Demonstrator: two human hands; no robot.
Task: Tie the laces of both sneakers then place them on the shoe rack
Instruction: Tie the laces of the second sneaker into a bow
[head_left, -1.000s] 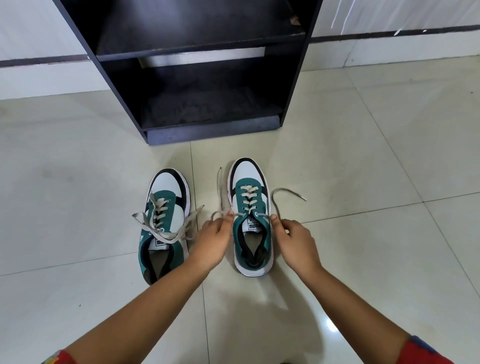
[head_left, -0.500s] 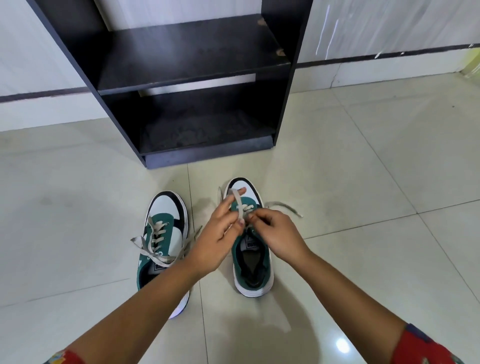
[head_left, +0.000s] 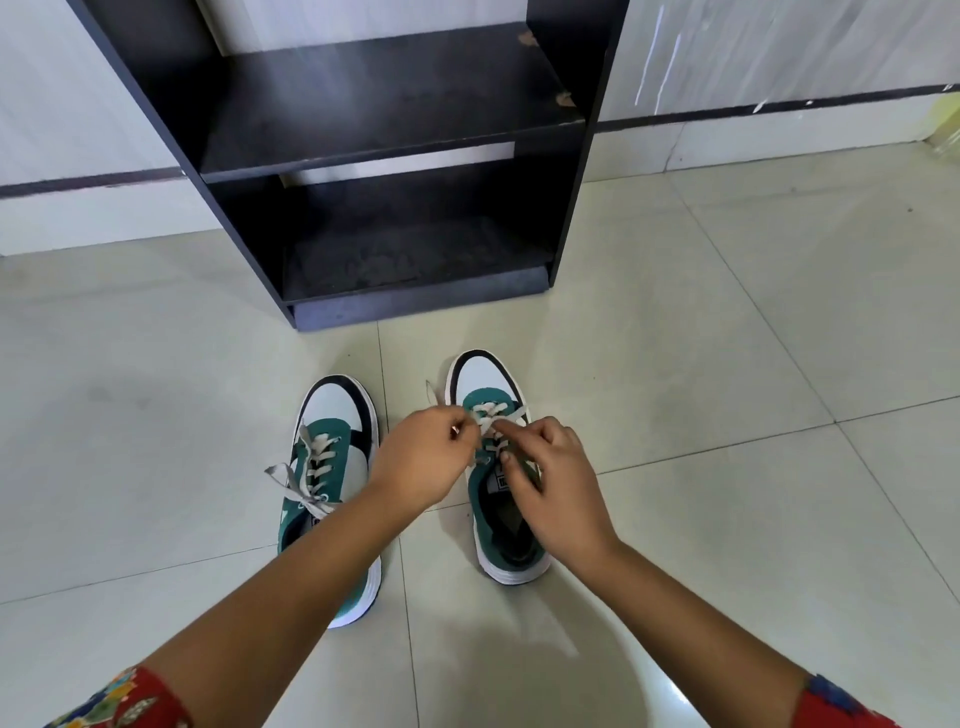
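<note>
Two green, white and black sneakers stand side by side on the tiled floor, toes toward the rack. The left sneaker (head_left: 332, 467) has loose grey laces trailing off its left side. Over the right sneaker (head_left: 491, 384), my left hand (head_left: 423, 460) and my right hand (head_left: 553, 480) each pinch a grey lace end (head_left: 506, 415); the ends cross between my fingers above the tongue. One lace tip (head_left: 430, 391) sticks out to the left of the toe. The black shoe rack (head_left: 395, 156) stands just beyond the sneakers, both shelves bare.
Pale floor tiles (head_left: 727, 415) spread to either side of the shoes. A white wall with a dark stripe (head_left: 779, 106) runs behind the rack. A yellowish object (head_left: 948, 124) shows at the far right edge.
My hands came together from the sides of the right sneaker, lifted its two lace ends and crossed them over the tongue. The view tilted up toward the rack. The left sneaker stayed put.
</note>
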